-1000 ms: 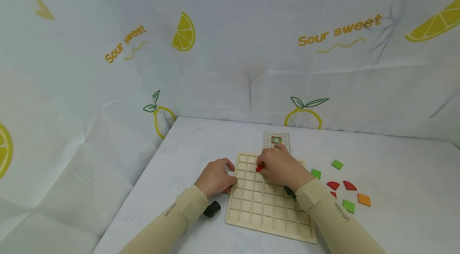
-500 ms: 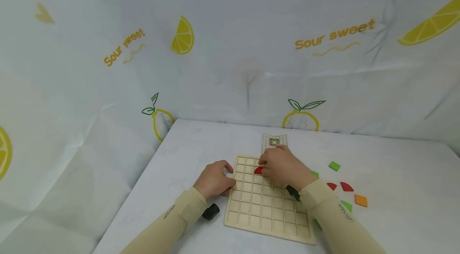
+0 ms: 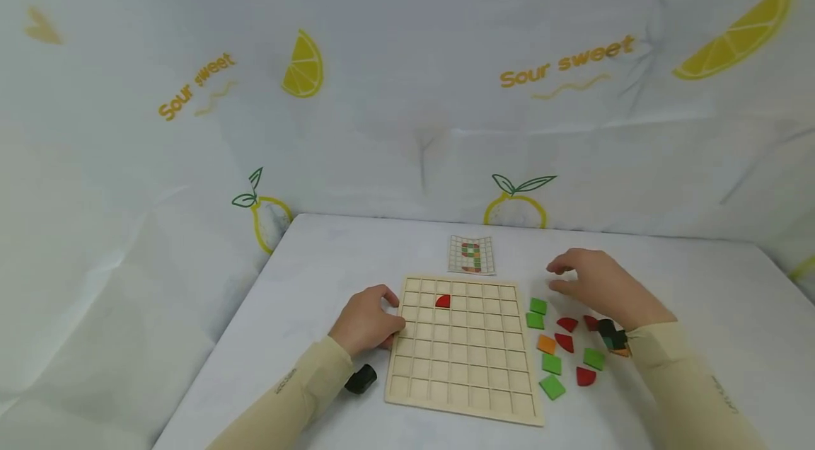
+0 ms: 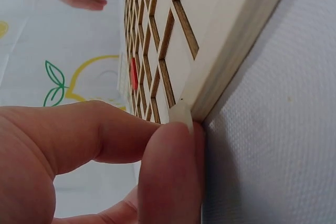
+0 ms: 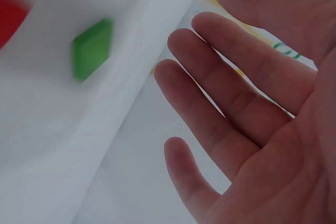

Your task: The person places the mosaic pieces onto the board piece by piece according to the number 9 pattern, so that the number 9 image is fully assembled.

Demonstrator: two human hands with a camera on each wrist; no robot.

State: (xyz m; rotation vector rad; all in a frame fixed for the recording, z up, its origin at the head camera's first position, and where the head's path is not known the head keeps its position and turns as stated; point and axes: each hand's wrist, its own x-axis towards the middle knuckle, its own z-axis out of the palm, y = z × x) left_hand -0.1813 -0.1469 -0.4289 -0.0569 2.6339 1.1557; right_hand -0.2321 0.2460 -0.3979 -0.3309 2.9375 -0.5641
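1. Grid board is being pinched at its left edge by the left hand; no clear long axis is being shown.
2. Right hand is being held off the board's far right, fingers parted, nothing being gripped.
3. Patterned card is being seen just beyond the board.
4. Loose pieces are being noted right of the board, nearward of the right fingertips; right hand nearer.
5. Red quarter-round is being seen in a far-left cell.
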